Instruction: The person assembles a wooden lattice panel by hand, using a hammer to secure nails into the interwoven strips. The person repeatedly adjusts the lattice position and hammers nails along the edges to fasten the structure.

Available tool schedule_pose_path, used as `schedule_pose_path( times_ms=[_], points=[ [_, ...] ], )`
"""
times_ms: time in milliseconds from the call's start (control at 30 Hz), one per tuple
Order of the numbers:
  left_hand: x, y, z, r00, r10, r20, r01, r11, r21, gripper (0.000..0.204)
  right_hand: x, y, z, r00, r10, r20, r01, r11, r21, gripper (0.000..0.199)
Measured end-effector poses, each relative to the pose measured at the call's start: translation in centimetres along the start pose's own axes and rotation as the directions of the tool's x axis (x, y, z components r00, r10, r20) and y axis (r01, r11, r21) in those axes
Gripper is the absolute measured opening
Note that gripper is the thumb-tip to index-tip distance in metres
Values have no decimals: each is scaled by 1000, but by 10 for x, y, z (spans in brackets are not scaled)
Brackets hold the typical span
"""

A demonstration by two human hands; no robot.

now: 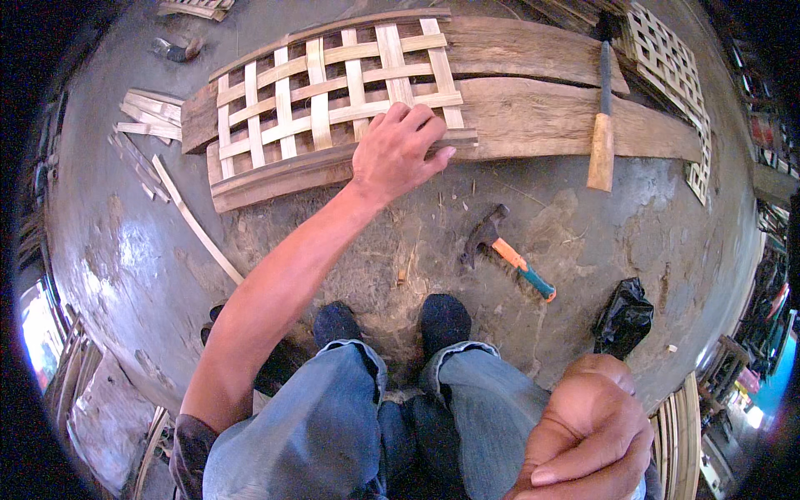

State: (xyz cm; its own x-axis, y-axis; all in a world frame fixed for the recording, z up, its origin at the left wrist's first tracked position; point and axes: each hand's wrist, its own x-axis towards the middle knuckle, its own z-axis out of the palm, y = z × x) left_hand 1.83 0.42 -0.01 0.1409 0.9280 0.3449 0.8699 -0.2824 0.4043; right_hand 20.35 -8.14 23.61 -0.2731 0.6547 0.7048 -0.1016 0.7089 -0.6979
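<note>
Left hand (400,150) spreads flat, fingers open, pressing the woven bamboo lattice panel (333,83) down on the wooden planks (542,117), pinning it steady. Right hand (596,433) is curled into a fist near the knee; contents hidden. Claw hammer (504,250) lies between them.

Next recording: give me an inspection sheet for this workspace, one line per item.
Surface: grey concrete floor, dusty, with wood chips in front of the feet.
Job's things: woven bamboo lattice panel lying on long wooden planks.
Clutter: claw hammer with orange and teal handle; wooden-handled blade tool on the planks; black plastic bag; loose bamboo strips at left; a second lattice panel at far right.
Grips: left hand rests on the lattice's near edge; right hand closed in a fist near the knee, contents hidden.
Cables: nothing seen.
Surroundings: stacked bamboo work at the lower edges; blurred at the rim.
</note>
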Motion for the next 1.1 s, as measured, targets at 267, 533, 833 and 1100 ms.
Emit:
schedule_pose_path(
  times_ms=[267, 533, 833, 1100],
  points=[
    [-3, -2, -4, 1000, -18, -12, 19, 998, 62, 27, -44, 194, -10, 800, 595, 76, -543, 772, -331, 14],
    [0, -1, 2, 999, -20, -50, 21, 999, 32, 29, -79, 277, -13, 718, 678, 155, -625, 727, -285, 13],
    [0, -1, 2, 997, -39, -69, 39, 999, -10, 26, -79, 280, -7, 765, 629, 137, -562, 756, -335, 14],
    [0, 0, 0, 997, -47, -56, 47, 999, -10, 28, -76, 275, -3, 785, 602, 144, -514, 764, -390, 13]
  ],
)
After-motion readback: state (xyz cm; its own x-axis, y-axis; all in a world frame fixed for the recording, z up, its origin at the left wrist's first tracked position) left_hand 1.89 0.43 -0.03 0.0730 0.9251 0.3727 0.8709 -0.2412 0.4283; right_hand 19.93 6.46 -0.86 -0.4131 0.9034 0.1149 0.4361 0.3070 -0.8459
